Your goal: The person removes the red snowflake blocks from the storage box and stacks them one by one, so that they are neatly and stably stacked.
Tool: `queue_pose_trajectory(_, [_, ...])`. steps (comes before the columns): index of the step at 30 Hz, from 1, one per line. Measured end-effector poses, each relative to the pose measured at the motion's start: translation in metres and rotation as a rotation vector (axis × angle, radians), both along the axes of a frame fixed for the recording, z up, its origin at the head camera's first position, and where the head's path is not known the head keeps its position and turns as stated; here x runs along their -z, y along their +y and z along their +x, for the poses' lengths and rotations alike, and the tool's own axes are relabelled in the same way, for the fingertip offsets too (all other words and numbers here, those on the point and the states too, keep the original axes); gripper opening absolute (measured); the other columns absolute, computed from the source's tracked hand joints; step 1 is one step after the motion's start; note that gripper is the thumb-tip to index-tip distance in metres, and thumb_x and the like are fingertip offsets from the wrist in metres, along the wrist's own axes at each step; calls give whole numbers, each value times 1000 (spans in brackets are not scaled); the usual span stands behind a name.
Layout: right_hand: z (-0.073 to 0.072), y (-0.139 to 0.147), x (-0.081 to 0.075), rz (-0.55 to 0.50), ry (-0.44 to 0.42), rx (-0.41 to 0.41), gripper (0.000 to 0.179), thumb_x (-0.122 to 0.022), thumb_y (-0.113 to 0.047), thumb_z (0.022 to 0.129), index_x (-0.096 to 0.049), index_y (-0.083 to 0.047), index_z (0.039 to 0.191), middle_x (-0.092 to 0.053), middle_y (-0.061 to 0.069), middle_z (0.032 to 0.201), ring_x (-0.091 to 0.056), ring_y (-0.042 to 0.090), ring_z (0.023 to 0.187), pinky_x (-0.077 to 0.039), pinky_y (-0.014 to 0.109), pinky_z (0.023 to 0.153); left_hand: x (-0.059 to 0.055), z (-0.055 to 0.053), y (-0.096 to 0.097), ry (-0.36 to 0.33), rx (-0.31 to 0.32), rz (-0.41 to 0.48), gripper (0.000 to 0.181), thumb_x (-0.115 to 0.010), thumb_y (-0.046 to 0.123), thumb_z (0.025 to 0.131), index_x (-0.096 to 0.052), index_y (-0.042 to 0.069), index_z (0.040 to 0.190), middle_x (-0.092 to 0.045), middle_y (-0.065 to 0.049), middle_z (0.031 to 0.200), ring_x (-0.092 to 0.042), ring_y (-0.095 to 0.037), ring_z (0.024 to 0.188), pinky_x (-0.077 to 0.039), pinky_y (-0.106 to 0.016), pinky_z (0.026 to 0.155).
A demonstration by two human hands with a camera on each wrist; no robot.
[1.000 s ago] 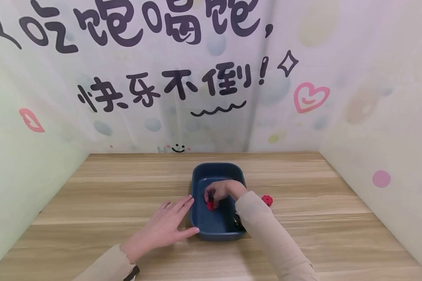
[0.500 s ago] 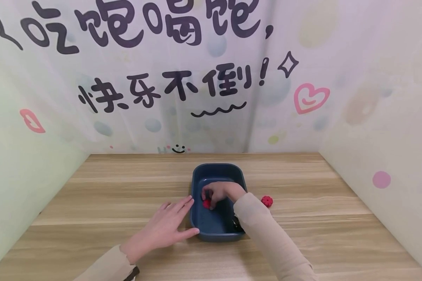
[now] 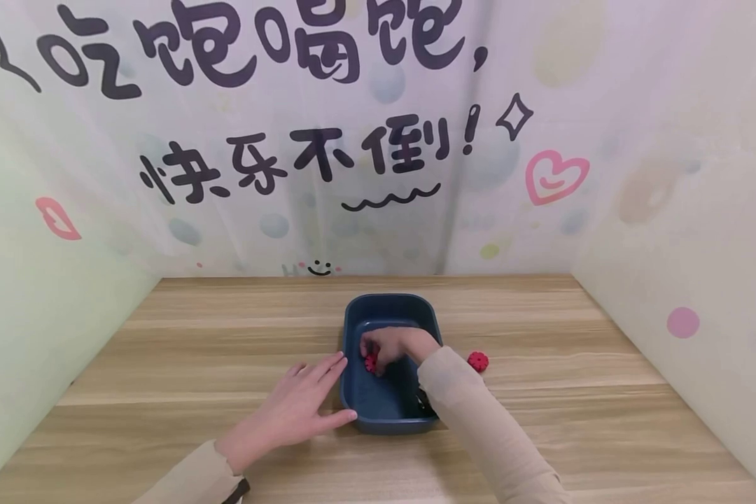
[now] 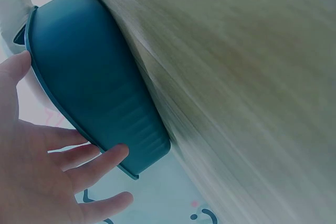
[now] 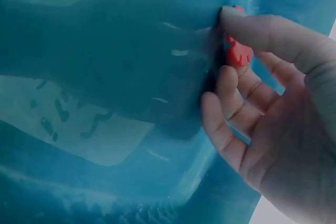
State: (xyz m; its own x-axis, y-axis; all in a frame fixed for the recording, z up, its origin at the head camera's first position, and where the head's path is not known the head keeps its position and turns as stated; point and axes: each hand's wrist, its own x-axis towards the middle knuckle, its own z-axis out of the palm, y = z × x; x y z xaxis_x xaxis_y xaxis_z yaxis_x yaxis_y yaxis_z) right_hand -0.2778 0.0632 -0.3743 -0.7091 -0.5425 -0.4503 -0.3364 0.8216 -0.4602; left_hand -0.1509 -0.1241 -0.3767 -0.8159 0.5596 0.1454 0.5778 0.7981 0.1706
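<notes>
A dark blue rectangular basin with rounded corners stands on the wooden table. Inside it, my right hand pinches a small red notched disc, shaped like a flower, low near the basin's left wall. In the right wrist view the thumb partly covers this disc, and the fingers curl behind it. My left hand has its fingers spread, with the fingertips and thumb tip at the basin's left rim. The left wrist view shows the thumb at the rim and other fingers along the outer wall.
A second red notched disc lies on the table just right of the basin, close to my right sleeve. Behind the table hangs a white printed curtain; pale walls close off both sides.
My right hand has shifted slightly left inside the basin with the red disc, whose notched face now shows more. The left hand and the basin have stayed put.
</notes>
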Motion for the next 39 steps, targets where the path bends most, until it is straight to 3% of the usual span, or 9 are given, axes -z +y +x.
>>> queue_pose_trajectory(12, [2, 0, 1, -11, -64, -11, 28, -58, 4, 77, -56, -19, 91, -55, 2, 82, -53, 17, 72, -45, 29, 65, 1, 0, 0, 16, -3, 3, 77, -45, 60, 80, -39, 4, 133, -34, -8, 137, -35, -21, 121, -29, -52, 91])
queue_pose_trajectory(23, [0, -1, -4, 20, 0, -3, 26, -69, -7, 74, -55, -22, 90, -54, 0, 83, -50, 18, 77, -43, 31, 67, 1, 0, 0, 19, 1, -6, 78, -43, 62, 80, -39, 4, 132, -34, -8, 137, -36, -21, 120, -29, -51, 91])
queue_pose_trajectory(30, [-3, -2, -25, -59, 60, -38, 29, -73, -13, 72, -54, -19, 93, -53, -1, 87, -50, 17, 80, -42, 30, 69, 1, 0, 0, 7, -5, -5, 80, -40, 65, 79, -39, 5, 133, -35, -8, 137, -36, -21, 120, -29, -52, 91])
queue_pose_trajectory(39, [-2, 5, -56, -101, 117, -58, 28, -71, -12, 74, -53, -17, 95, -56, -1, 85, -52, 15, 78, -43, 27, 69, 2, 1, 0, 46, 11, -4, 82, -34, 68, 80, -41, 4, 132, -37, -9, 135, -38, -21, 118, -31, -51, 90])
